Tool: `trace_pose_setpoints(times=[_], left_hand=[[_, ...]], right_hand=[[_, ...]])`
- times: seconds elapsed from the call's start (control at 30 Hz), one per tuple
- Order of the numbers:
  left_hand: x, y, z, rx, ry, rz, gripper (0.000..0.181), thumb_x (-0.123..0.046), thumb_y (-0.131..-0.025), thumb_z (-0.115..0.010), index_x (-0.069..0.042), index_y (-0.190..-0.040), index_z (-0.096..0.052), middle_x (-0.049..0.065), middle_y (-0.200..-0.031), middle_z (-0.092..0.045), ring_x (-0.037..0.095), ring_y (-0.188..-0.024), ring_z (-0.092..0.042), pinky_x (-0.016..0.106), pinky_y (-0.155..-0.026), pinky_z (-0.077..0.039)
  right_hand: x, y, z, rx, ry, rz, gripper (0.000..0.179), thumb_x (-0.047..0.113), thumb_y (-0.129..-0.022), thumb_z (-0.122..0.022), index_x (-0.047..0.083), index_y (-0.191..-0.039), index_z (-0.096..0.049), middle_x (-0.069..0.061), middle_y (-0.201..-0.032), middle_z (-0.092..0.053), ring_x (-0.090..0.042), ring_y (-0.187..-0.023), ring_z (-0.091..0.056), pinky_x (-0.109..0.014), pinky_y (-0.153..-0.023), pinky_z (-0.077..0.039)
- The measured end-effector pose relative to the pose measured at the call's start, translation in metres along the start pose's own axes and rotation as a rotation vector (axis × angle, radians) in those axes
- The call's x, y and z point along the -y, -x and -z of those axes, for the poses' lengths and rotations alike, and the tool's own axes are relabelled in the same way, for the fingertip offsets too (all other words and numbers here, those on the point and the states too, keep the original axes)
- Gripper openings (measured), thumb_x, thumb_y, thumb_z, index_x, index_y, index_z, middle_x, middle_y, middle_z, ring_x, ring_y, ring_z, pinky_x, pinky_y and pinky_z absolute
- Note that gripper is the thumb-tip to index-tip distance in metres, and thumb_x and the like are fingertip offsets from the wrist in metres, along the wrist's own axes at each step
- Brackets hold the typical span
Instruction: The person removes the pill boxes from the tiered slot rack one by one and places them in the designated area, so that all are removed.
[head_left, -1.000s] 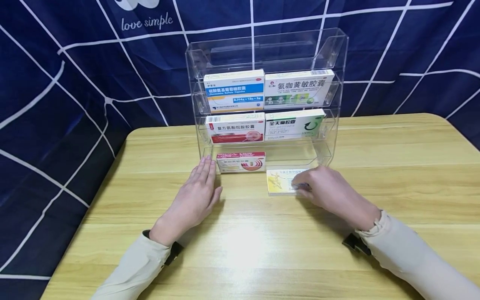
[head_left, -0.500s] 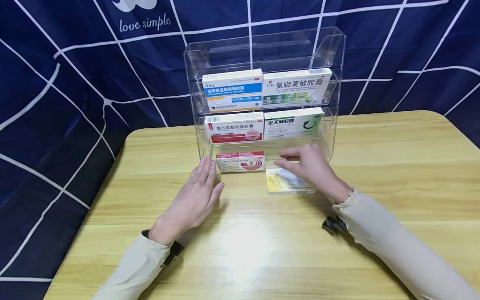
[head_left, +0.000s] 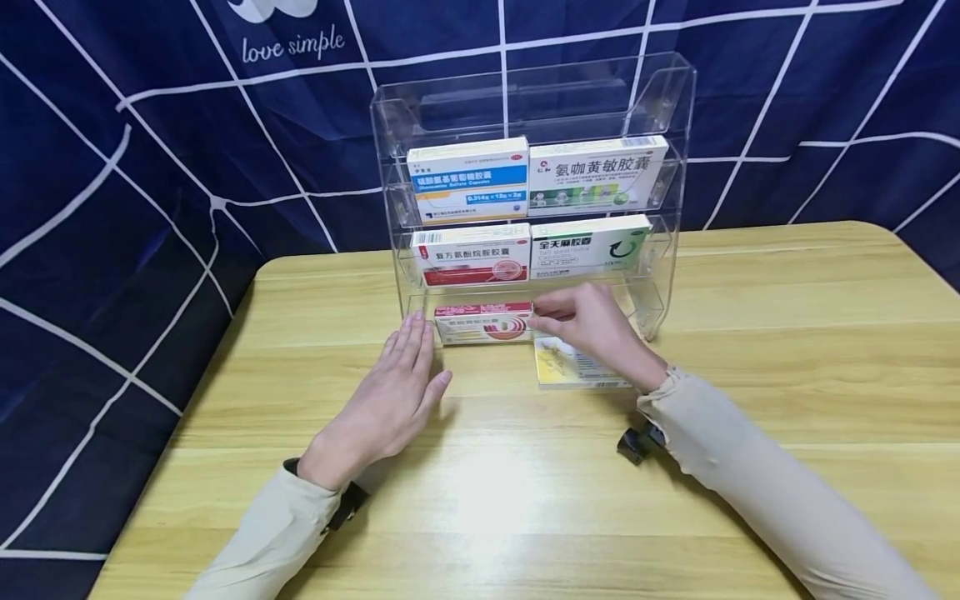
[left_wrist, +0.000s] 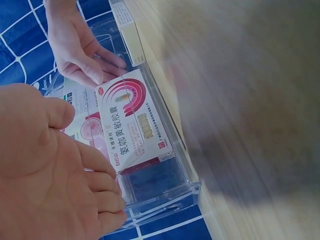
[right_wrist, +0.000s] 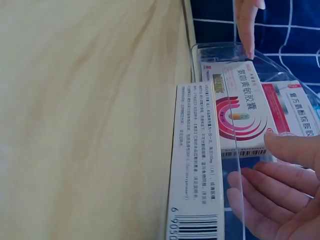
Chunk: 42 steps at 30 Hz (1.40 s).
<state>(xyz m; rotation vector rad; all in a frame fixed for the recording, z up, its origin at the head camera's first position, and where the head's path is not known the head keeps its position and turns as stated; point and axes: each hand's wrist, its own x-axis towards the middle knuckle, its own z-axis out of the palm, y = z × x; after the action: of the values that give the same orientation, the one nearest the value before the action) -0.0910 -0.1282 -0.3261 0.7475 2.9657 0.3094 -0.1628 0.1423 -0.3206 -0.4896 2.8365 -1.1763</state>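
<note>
In the head view a red-and-white medicine box (head_left: 486,325) stands in the bottom tier of a clear plastic rack (head_left: 660,287), toward its left side. My right hand (head_left: 600,323) is at the box's right end; in the right wrist view the thumb touches its corner while the fingers (right_wrist: 267,200) lie beside it, loosely bent. My left hand (head_left: 386,400) rests at the rack's lower left edge, fingers straight. Below my right hand, a yellow-and-white medicine box (head_left: 558,362) lies flat on the table before the rack, partly hidden.
Higher tiers hold a blue-and-white box (head_left: 468,183), a white box with a green band (head_left: 596,179), a red-and-white box (head_left: 474,257) and a green-and-white box (head_left: 588,247). A dark blue gridded cloth (head_left: 300,150) hangs behind the wooden table (head_left: 487,517).
My right hand has left the yellow-and-white box and moved up and left to the end of the red-and-white box in the bottom tier. The left hand has stayed nearly still.
</note>
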Motion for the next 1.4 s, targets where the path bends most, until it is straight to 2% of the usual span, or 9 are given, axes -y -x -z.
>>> trace_pose_setpoints(times=[0.27,0.73,1.23,1.4], left_hand=[[0.0,0.001,0.002,0.021,0.012,0.014,0.066,-0.039,-0.106,-0.021,0.009,-0.149,-0.009,0.024,-0.157,0.003,0.032,-0.146,0.005,0.044,-0.119,-0.004],[0.001,0.0,0.003,0.015,0.009,-0.001,0.066,-0.039,-0.106,-0.024,0.009,-0.149,-0.011,0.025,-0.157,0.001,0.033,-0.146,0.001,0.043,-0.119,-0.004],[0.003,-0.001,0.002,0.004,0.002,-0.003,0.065,-0.036,-0.106,-0.027,0.01,-0.149,-0.012,0.026,-0.157,-0.002,0.035,-0.146,-0.002,0.045,-0.119,-0.007],[0.002,-0.001,0.003,0.001,-0.011,-0.003,0.064,-0.036,-0.106,-0.025,0.009,-0.149,-0.013,0.026,-0.157,-0.002,0.035,-0.146,-0.001,0.045,-0.119,-0.007]], right_hand=[[-0.006,-0.001,-0.003,-0.004,-0.048,-0.008,0.033,0.018,-0.084,-0.075,0.002,-0.113,-0.07,-0.014,-0.106,-0.071,-0.027,-0.09,-0.07,-0.038,-0.08,-0.058],[-0.006,-0.001,-0.007,-0.038,-0.109,-0.034,0.03,0.021,-0.084,-0.076,0.006,-0.109,-0.072,-0.011,-0.103,-0.072,-0.025,-0.091,-0.07,-0.039,-0.081,-0.057],[-0.002,0.012,0.007,-0.152,-0.145,0.021,0.026,0.019,-0.09,-0.069,0.004,-0.112,-0.069,-0.011,-0.107,-0.071,-0.024,-0.092,-0.068,-0.038,-0.081,-0.057],[0.003,0.022,0.012,-0.101,-0.182,0.017,0.022,0.015,-0.089,-0.07,0.003,-0.108,-0.069,-0.01,-0.096,-0.072,-0.021,-0.083,-0.069,-0.03,-0.073,-0.058]])
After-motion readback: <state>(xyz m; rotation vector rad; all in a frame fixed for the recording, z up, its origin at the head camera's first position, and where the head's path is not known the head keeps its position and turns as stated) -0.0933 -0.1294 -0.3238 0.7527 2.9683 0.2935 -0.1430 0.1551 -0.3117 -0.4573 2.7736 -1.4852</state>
